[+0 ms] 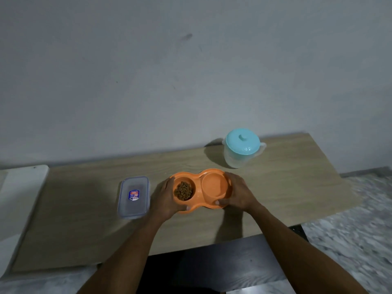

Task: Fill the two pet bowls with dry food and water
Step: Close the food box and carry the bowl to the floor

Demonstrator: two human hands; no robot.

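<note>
An orange double pet bowl (198, 183) sits on the wooden table (84, 230). Its left cup holds brown dry food (183, 190). Its right cup (214, 185) looks smooth; I cannot tell whether water is in it. My left hand (166, 198) grips the bowl's left end, thumb on the front rim. My right hand (238, 192) grips its right end the same way. A clear lidded food container (133, 197) with a blue and red label lies just left of my left hand. A clear jug (241, 150) with a teal lid stands behind the bowl to the right.
A white board or panel (19, 194) lies along the table's left side. A grey wall (191, 71) rises right behind the table. A dark seat (212, 268) is below the table's front edge. Speckled floor (350, 240) shows at the right.
</note>
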